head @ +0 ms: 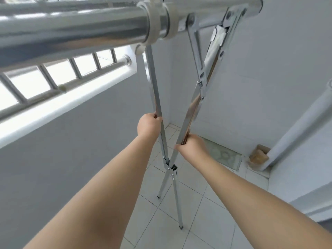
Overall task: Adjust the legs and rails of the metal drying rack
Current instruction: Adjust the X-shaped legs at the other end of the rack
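Two bare arms are reaching forward over a tiled floor [206, 203]. The left hand [148, 125] is gripping the rack's left leg [156, 90]; the right hand [193, 144] is gripping the crossing right leg [193, 108]. Overhead, the top rail [71, 27] is spanning the view.

Bright daylight from window [53, 76] at 9 o'clock, blown out; near rail [71, 31] blurred w/ glare; fisheye bend at edges.
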Demonstrator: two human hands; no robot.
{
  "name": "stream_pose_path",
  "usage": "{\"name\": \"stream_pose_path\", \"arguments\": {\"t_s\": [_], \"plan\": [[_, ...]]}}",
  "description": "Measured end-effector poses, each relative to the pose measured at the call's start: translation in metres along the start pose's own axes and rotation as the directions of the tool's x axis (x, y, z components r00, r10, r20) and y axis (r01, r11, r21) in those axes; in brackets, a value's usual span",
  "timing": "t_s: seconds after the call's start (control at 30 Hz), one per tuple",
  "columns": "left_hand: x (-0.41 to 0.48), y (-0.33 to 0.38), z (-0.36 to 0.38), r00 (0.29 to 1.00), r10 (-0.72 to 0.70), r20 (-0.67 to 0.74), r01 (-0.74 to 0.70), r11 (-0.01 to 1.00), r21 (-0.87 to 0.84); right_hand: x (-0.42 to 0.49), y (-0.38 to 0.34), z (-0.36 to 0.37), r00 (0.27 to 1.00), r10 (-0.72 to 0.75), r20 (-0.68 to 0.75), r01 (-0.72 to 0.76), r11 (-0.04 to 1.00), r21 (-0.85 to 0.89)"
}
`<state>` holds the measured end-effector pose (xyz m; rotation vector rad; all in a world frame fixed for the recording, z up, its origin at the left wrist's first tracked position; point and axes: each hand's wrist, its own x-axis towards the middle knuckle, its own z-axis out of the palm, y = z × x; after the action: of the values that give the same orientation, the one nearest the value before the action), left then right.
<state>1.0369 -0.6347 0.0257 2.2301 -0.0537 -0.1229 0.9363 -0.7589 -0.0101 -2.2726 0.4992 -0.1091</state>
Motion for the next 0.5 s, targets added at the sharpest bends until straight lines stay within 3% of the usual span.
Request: {"name": "stream_pose_path", "arguments": {"t_s": [0.5], "plan": [[0.183,-0.028,-0.054,0.994,-0.107,-0.033,0.106,0.994,-0.034,0.161,-0.086,0.068,0.998,-0.021,0.054,0.02,1.0,0.018]]}}
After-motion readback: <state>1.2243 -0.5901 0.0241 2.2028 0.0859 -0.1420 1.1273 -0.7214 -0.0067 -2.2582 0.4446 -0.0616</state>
